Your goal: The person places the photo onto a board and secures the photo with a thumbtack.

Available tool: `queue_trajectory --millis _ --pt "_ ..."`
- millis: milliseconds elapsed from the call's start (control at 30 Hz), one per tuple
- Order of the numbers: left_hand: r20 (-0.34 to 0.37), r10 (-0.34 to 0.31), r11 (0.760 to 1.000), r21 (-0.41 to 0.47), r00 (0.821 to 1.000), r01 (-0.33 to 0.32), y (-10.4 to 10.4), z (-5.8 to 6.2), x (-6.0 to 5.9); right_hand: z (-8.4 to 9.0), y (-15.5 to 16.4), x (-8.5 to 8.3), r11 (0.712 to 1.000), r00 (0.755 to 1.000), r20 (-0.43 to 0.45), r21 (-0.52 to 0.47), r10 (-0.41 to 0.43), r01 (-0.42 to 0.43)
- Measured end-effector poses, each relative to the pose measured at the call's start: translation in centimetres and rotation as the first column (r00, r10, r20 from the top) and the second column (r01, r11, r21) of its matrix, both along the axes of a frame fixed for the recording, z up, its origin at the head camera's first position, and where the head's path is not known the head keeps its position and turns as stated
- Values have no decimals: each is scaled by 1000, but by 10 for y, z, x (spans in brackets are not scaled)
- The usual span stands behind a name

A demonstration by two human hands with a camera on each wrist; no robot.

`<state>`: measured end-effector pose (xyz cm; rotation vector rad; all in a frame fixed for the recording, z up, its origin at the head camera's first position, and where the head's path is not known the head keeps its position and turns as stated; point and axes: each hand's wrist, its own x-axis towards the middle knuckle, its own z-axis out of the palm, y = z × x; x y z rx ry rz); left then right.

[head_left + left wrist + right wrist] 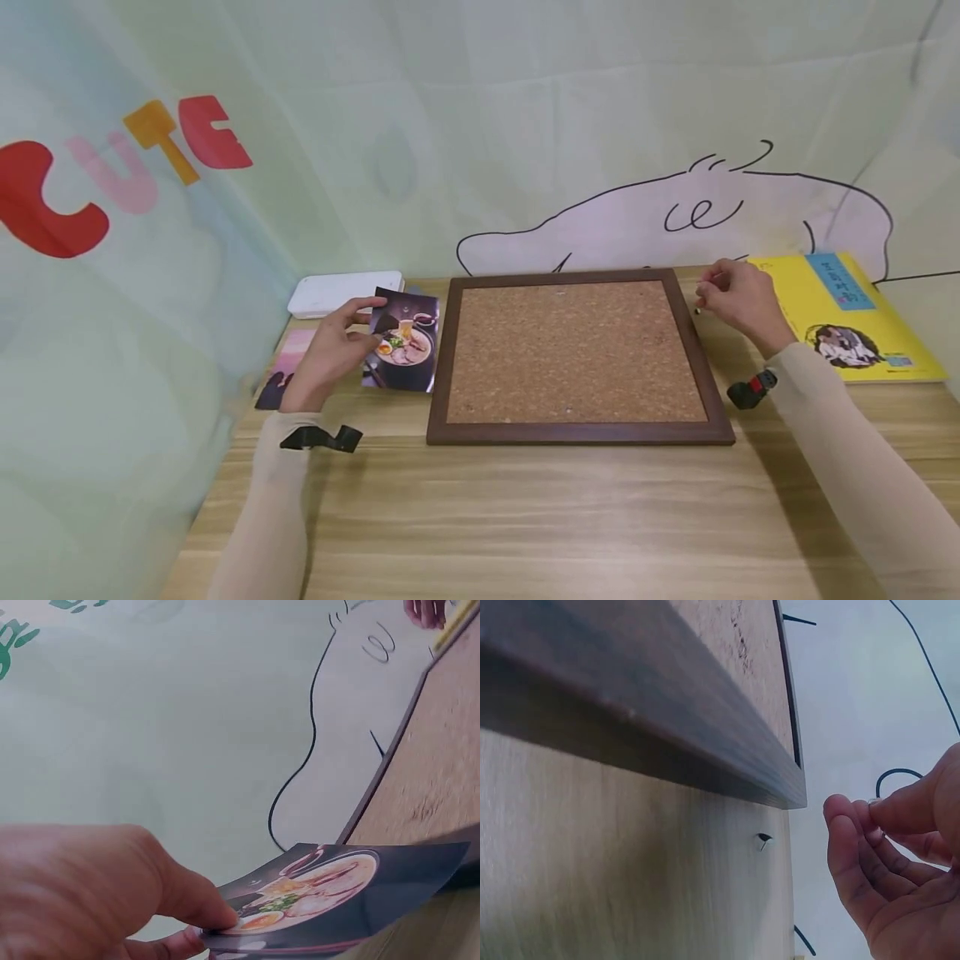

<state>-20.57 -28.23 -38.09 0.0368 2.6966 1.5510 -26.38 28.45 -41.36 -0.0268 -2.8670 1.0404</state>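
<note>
My left hand (330, 350) pinches a photo card (411, 333) by its left edge, thumb on the printed side. It shows a ramen bowl on a dark ground; in the left wrist view the card (375, 892) bends slightly. Just right of it lies a cork board (573, 354) in a dark brown frame. Beyond the frame's right side my right hand (738, 300) is raised over the table. Its thumb and fingertips pinch a small thumbtack (874, 801), mostly hidden by the fingers. Another thumbtack (763, 841) lies on the wood near the frame's corner, point up.
A yellow book (862, 333) lies on the right, partly behind the right wrist. At the back left is a white flat case (341, 292). A pink picture card (291, 358) lies partly under the left hand. A printed curtain (570, 108) hangs behind the table (562, 517).
</note>
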Motion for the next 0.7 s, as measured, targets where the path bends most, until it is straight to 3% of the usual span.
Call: queue_trajectory --millis 300,500,700 --pt "109 43 996 79 993 -52 23 -7 -3 6 -6 5 999 1000 -2 -31 12 -12" --pt "106 67 990 117 992 -80 33 -8 -7 9 -16 9 998 1000 -13 -53 16 -17" --pt "100 78 994 74 992 -85 42 -7 -10 10 -29 15 996 998 -54 -82 40 -44"
